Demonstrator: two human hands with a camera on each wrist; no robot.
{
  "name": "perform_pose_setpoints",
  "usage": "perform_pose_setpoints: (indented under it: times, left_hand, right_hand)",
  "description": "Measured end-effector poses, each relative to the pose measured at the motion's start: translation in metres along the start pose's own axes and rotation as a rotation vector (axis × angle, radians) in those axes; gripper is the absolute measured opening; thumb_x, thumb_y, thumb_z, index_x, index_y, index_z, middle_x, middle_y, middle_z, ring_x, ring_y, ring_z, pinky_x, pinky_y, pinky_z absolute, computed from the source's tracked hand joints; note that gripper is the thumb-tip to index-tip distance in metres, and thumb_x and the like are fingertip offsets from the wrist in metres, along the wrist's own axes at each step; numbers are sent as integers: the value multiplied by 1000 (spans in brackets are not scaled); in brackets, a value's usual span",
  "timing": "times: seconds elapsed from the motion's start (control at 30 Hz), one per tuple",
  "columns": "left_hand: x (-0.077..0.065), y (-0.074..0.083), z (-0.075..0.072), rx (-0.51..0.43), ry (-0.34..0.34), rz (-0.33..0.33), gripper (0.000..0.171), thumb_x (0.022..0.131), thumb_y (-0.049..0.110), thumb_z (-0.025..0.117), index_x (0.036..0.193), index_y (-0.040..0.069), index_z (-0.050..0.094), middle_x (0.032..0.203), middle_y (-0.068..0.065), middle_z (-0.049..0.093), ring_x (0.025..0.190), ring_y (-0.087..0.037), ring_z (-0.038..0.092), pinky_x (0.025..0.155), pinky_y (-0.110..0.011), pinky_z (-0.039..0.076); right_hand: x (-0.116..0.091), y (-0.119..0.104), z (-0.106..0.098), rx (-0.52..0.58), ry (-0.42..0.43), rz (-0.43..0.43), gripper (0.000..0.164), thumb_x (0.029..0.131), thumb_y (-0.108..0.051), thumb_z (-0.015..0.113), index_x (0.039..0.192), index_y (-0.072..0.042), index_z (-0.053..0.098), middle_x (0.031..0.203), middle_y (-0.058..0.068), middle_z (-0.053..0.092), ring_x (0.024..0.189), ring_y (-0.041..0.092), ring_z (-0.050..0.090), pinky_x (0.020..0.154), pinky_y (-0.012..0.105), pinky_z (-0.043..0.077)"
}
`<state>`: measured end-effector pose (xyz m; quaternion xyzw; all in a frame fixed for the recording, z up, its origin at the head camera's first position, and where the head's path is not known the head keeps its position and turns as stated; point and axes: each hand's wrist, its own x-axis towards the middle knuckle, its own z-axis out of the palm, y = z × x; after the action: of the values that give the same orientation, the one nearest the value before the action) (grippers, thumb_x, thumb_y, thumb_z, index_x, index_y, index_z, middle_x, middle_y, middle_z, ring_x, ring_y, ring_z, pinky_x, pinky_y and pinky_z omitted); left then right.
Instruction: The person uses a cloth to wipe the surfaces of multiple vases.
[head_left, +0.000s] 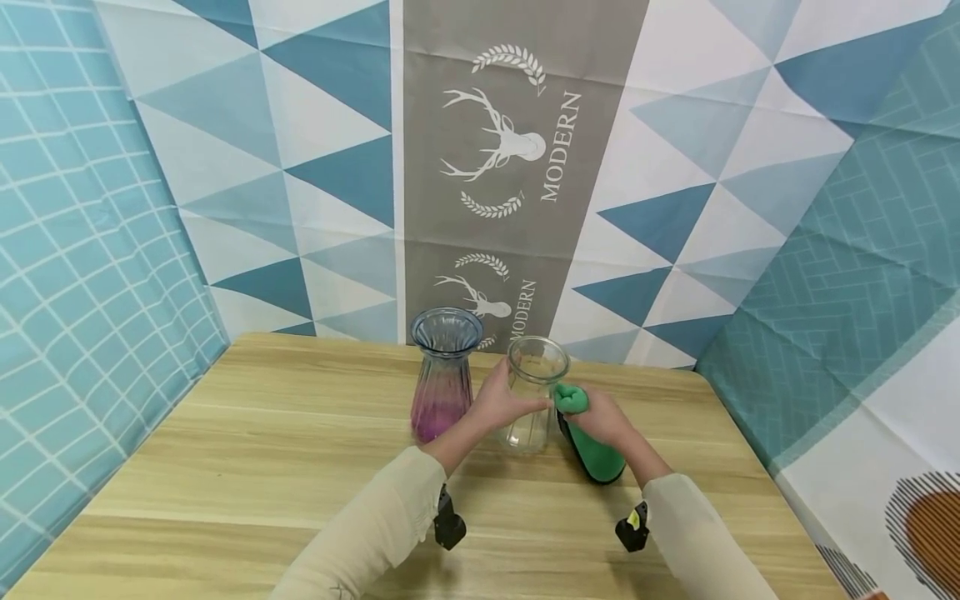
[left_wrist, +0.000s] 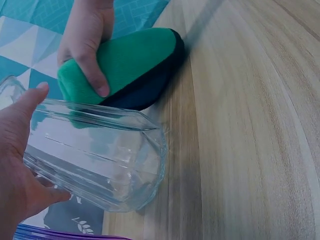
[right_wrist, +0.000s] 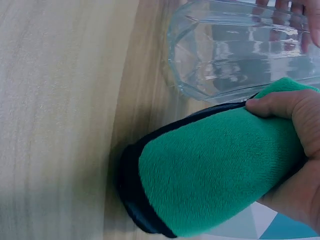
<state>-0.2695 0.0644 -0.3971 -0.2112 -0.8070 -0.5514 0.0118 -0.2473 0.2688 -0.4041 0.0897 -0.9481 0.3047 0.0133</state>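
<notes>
A clear ribbed glass vase (head_left: 527,429) stands upright near the back of the wooden table. My left hand (head_left: 504,400) grips it around the upper body, thumb on one side and fingers on the other, as the left wrist view shows. Just right of the vase, my right hand (head_left: 606,419) holds a folded plush green cloth (right_wrist: 210,170) with a black edge. Its upper end bunches out of the fist beside the vase's rim, and the rest hangs down toward the tabletop. In the left wrist view the cloth (left_wrist: 142,57) shows a dark underside.
A second ribbed glass vase (head_left: 444,392), blue at the rim and purple-pink at the base, stands left of the clear one, close to my left forearm. Patterned fabric hangs (head_left: 341,208) behind the table (head_left: 247,450) and at both sides.
</notes>
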Motion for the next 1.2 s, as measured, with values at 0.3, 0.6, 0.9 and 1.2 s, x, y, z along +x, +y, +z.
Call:
perform_pose_setpoints:
  times: [0.3, 0.6, 0.9, 1.2]
  left_hand:
    - [-1, -2, 3, 4, 27, -71, 86, 72, 29, 81, 137, 2, 31, 136, -19, 47, 128, -32, 44, 106, -44, 39]
    - [-1, -3, 3, 16, 14, -67, 84, 72, 27, 79, 137, 2, 33, 137, -20, 47, 128, -33, 44, 106, -45, 39]
    - [-1, -2, 1, 17, -4, -67, 79, 74, 27, 77, 137, 4, 34, 138, -18, 46, 130, -32, 42, 107, -44, 38]
    - [1, 3, 0, 3, -23, -67, 77, 75, 25, 77, 137, 5, 35, 140, -18, 45, 132, -32, 40, 109, -44, 36]
  right_hand:
    - [3, -9, -10, 135, 68, -13, 42, 89, -16, 62, 128, -5, 51, 117, 17, 60, 99, 30, 58, 78, 42, 49]
    - [6, -14, -12, 192, 131, 3, 48, 87, -12, 64, 131, -3, 48, 123, 20, 57, 105, 33, 56, 82, 45, 48]
    - [7, -10, -7, 196, 111, -67, 40, 85, -8, 66, 123, -3, 54, 111, 17, 60, 94, 28, 55, 76, 40, 47]
    - [6, -6, -8, 118, 17, -35, 52, 86, -9, 65, 134, -2, 46, 125, 21, 57, 112, 37, 54, 90, 52, 48]
